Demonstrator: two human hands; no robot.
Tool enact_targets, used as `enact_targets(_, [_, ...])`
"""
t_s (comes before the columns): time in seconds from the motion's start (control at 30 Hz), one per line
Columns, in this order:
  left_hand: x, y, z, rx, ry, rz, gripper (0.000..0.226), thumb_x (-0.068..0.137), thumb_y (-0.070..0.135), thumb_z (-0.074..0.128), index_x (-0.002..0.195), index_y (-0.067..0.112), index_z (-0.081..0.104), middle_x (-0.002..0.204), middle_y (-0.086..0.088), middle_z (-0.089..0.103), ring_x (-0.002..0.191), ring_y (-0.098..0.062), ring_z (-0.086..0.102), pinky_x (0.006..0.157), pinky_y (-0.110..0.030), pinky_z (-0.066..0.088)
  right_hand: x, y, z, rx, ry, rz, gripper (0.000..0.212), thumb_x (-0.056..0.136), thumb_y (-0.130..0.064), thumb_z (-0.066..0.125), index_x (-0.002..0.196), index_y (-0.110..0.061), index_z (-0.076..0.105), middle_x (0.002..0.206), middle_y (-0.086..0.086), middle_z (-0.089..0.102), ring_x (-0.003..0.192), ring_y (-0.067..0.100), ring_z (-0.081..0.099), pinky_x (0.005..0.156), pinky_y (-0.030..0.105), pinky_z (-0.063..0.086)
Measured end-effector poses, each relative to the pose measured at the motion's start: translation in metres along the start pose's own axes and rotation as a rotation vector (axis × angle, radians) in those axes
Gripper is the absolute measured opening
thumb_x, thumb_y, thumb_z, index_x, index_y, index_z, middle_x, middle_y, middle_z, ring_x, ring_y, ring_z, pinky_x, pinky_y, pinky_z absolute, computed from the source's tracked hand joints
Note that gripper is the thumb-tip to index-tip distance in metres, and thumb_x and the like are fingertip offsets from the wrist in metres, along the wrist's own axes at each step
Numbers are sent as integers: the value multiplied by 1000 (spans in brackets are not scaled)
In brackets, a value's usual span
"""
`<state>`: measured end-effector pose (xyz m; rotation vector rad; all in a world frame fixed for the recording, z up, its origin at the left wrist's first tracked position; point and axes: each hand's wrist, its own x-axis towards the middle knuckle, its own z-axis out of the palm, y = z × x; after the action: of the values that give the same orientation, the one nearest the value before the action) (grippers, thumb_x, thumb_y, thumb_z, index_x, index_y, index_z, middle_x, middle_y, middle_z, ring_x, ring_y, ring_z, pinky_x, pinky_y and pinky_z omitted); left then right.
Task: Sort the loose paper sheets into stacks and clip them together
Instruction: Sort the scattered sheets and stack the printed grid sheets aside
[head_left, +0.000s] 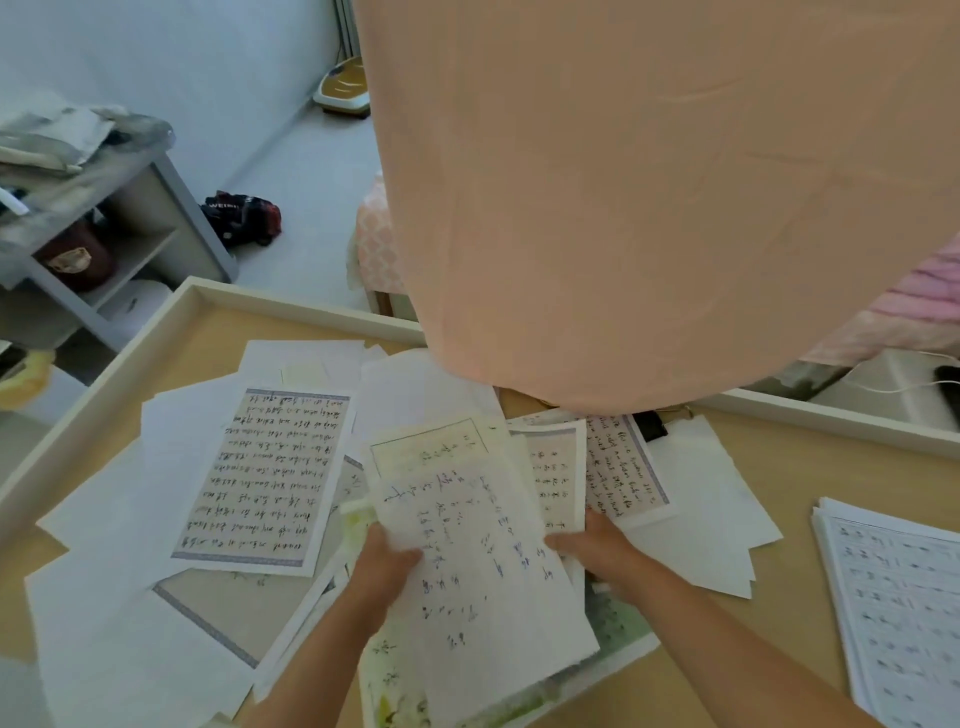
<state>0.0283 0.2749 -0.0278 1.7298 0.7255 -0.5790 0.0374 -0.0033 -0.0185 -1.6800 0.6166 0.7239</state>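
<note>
One white handwritten paper sheaf (483, 551), which we hold above the pale wooden bench (779, 649): left hand (387, 564) grip pinches one edge, right hand (597, 540) grip the other.

- Left hand (387, 564) and right hand (592, 540) are both bare.
- Left forearm (322, 660) and right forearm (727, 639) are bare too, right down to the frame's bottom edge.
- Up top is a broad peach cloth (649, 182), faintly creased; can't tell if it's worn.

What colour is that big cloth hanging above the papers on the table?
The cloth is a plain peach-orange with no pattern, as the head view shows.
</note>
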Motion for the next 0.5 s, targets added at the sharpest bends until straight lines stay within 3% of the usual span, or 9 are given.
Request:
enact_targets(0.07, [-7, 7, 16, 109, -144, 37, 36, 96, 7, 56, 123, 22, 38, 125, -6, 54, 104, -24, 55, 78, -33, 51, 0, 6, -8, 122, 9, 36, 35, 88, -32, 73, 121, -23, 63, 112, -1, 71, 103, 18, 66, 86, 32, 54])
enact_targets(0.17, [-10, 7, 39, 312, -307, 97, 34, 98, 22, 56, 129, 19, 44, 131, 0, 54, 111, -20, 56, 89, -32, 52, 2, 17, -16, -44, 89, -3, 46, 79, -17, 82, 120, -20, 62, 108, -1, 69, 99, 17, 65, 84, 31, 54])
enact_targets(0.2, [-8, 6, 44, 398, -292, 142, 34, 98, 28, 55, 130, 18, 48, 128, 0, 58, 108, -19, 58, 92, -33, 52, 0, 20, -18, -117, 114, -17, 49, 77, -11, 82, 121, -18, 61, 108, -2, 68, 99, 16, 64, 82, 28, 52])
enact_targets(0.27, [-4, 11, 42, 526, -104, 257, 32, 97, 26, 57, 128, 20, 53, 123, 0, 61, 102, -17, 59, 91, -32, 51, -5, 24, -23, -159, 170, -43, 47, 79, -5, 79, 120, -17, 60, 103, -4, 66, 95, 15, 61, 77, 24, 48])
enact_targets(0.33, [8, 11, 26, 722, 156, 427, 54, 89, 25, 68, 138, 21, 47, 138, -4, 52, 123, -21, 50, 106, -35, 43, -9, 29, -33, -174, 217, -69, 43, 81, -3, 75, 119, -18, 60, 98, -7, 63, 92, 14, 60, 72, 22, 45])
enact_targets(0.37, [15, 10, 15, 843, 203, 463, 73, 83, 30, 75, 146, 21, 38, 149, -6, 40, 136, -25, 38, 114, -39, 33, -11, 31, -38, -175, 238, -78, 41, 82, -3, 75, 119, -17, 61, 96, -7, 63, 91, 14, 60, 70, 22, 45])
enact_targets(0.43, [29, 11, -5, 1048, 117, 448, 109, 72, 43, 82, 156, 20, 15, 161, -6, 16, 149, -27, 16, 120, -45, 19, -15, 34, -48, -158, 255, -78, 38, 83, -5, 75, 117, -16, 62, 97, -5, 63, 91, 17, 60, 74, 25, 47])
enact_targets(0.5, [38, 17, -16, 1171, 32, 421, 123, 67, 52, 83, 158, 20, 6, 161, -5, 18, 148, -26, 19, 118, -44, 23, -17, 36, -54, -121, 226, -70, 36, 84, -8, 75, 116, -18, 62, 101, -3, 65, 94, 18, 62, 79, 27, 48])
